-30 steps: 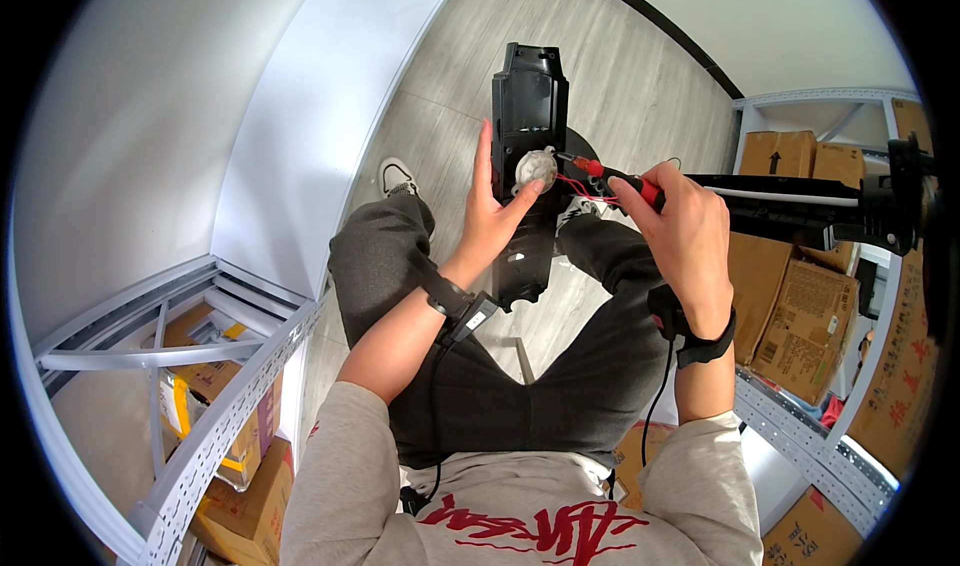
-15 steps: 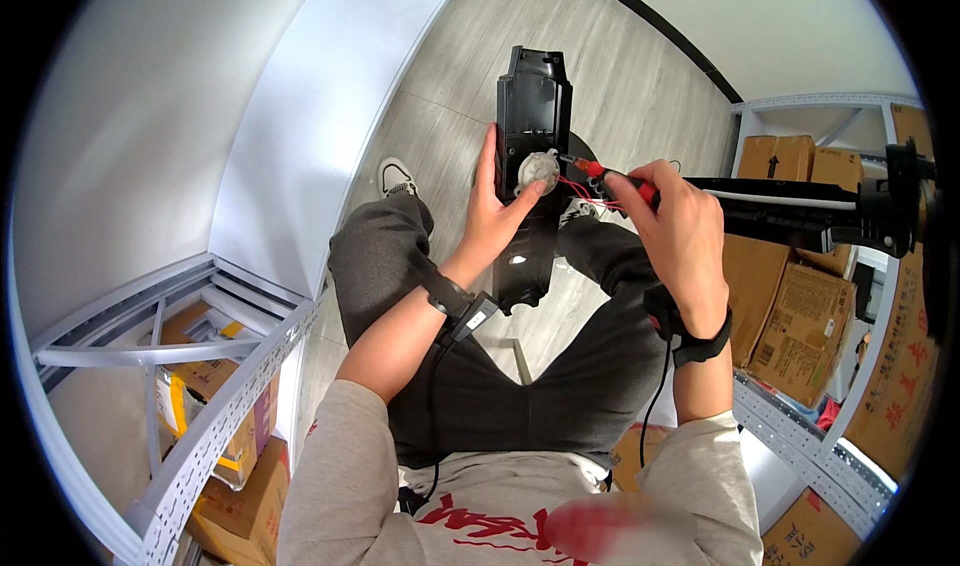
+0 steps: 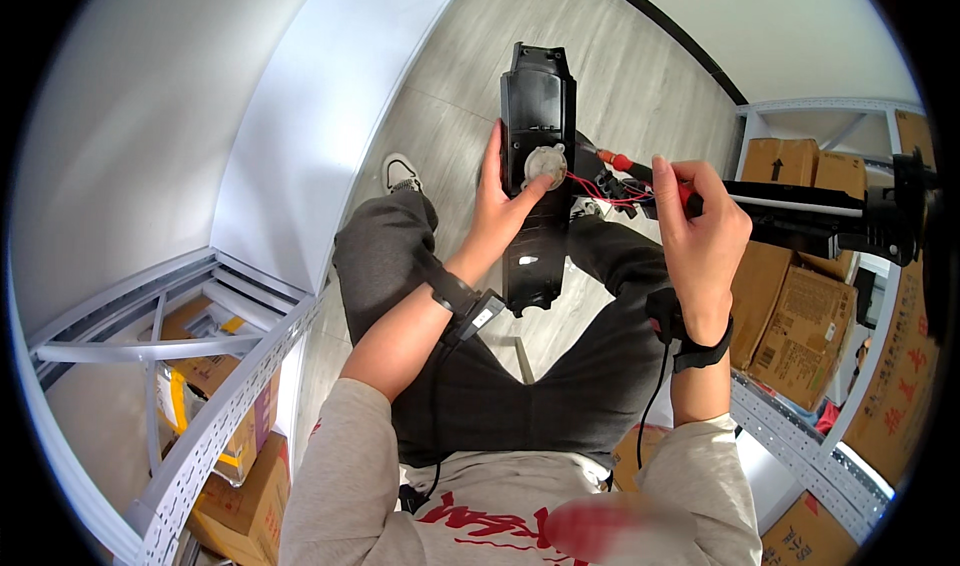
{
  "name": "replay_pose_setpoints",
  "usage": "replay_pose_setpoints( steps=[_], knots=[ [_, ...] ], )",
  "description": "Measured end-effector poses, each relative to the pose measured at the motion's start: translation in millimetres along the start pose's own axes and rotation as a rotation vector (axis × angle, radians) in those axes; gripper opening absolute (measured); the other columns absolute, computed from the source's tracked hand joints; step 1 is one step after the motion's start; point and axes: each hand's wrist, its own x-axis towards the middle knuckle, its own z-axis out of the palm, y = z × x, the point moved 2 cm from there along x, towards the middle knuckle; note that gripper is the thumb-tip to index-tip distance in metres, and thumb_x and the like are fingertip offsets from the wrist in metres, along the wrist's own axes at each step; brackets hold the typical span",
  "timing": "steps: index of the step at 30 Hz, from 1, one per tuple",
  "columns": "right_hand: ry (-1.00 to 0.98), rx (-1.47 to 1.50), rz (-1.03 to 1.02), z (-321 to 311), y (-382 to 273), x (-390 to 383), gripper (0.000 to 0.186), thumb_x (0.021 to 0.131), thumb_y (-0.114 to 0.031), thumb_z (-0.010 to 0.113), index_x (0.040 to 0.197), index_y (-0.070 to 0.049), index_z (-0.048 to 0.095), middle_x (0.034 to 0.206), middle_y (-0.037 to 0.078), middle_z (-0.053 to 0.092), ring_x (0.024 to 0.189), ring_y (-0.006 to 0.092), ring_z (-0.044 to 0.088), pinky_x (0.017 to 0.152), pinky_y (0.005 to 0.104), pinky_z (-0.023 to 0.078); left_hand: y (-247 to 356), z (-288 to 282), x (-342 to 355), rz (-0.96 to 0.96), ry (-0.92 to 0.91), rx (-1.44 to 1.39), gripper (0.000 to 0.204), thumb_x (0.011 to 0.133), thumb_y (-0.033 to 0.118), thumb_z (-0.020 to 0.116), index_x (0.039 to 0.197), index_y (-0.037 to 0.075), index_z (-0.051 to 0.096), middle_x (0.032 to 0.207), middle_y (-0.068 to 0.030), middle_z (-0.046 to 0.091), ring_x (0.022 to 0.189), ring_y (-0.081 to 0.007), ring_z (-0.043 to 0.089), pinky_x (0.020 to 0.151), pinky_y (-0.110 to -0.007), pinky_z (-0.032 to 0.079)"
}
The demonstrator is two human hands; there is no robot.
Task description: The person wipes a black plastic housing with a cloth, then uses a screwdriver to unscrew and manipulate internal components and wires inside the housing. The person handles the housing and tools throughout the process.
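My left hand [image 3: 500,206] grips a long black plastic housing [image 3: 536,101], its thumb on a round pale disc-shaped part [image 3: 544,161] mounted there. Thin red wires [image 3: 595,191] run from beside the disc to a dark assembly on the right. My right hand [image 3: 700,236] has its fingers curled round a red-and-black screwdriver [image 3: 617,161], thumb raised. The tool points left toward the disc; whether its tip touches anything is unclear. A long black beam with a pale strip [image 3: 800,201] lies behind my right hand and extends rightward.
Metal racks with cardboard boxes stand on the right [image 3: 800,336] and lower left [image 3: 240,426]. A white panel [image 3: 280,106] rises at the left. My legs and shoes are on either side of the housing, above a pale wood-look floor [image 3: 460,46].
My right hand has shifted rightward and rotated, its thumb rising, and the screwdriver tip has moved right, away from the disc's rim. My left hand and the housing have shifted slightly right.
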Motion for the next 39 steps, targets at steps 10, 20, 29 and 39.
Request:
replay_pose_setpoints(
  steps=[10, 20, 29, 39],
  knots=[
    [-0.022, 0.153, -0.019, 27, 4, -3, 0.017, 0.089, -0.019, 0.072, 0.088, -0.004, 0.066, 0.064, 0.008, 0.063, 0.05, 0.0167, 0.057, 0.049, 0.0271, 0.044, 2, 2, 0, -0.016, -0.039, 0.007, 0.089, 0.09, 0.014, 0.07, 0.154, 0.0, 0.011, 0.156, -0.0158, 0.026, 0.143, -0.0225, 0.028, 0.117, -0.037, 0.024],
    [-0.034, 0.128, -0.018, 35, 7, -3, 0.017, 0.089, -0.019, 0.073, 0.087, -0.004, 0.066, 0.063, 0.008, 0.064, 0.05, 0.0185, 0.059, 0.048, 0.0286, 0.045, 10, 6, -1, 0.021, -0.047, 0.014, 0.089, 0.09, 0.013, 0.07, 0.155, 0.0, 0.01, 0.155, -0.0156, 0.026, 0.142, -0.0227, 0.03, 0.116, -0.036, 0.026],
    [-0.052, 0.195, 0.046, 12, 7, -14, 0.013, 0.088, -0.015, 0.073, 0.088, -0.003, 0.068, 0.065, 0.007, 0.064, 0.051, 0.0127, 0.056, 0.048, 0.025, 0.043, 13, 6, -2, 0.077, 0.012, 0.14, 0.085, 0.092, 0.017, 0.069, 0.155, 0.003, 0.014, 0.152, -0.014, 0.033, 0.139, -0.0221, 0.036, 0.114, -0.035, 0.028],
    [-0.109, 0.238, 0.093, 8, 13, -29, 0.013, 0.088, -0.016, 0.073, 0.089, -0.003, 0.068, 0.067, 0.008, 0.065, 0.054, 0.0136, 0.058, 0.05, 0.0249, 0.044, 9, 3, -2, 0.0, -0.032, 0.163, 0.027, 0.101, 0.018, 0.055, 0.123, 0.003, 0.059, 0.121, -0.0068, 0.062, 0.117, -0.0167, 0.055, 0.102, -0.03, 0.04]
  ],
)
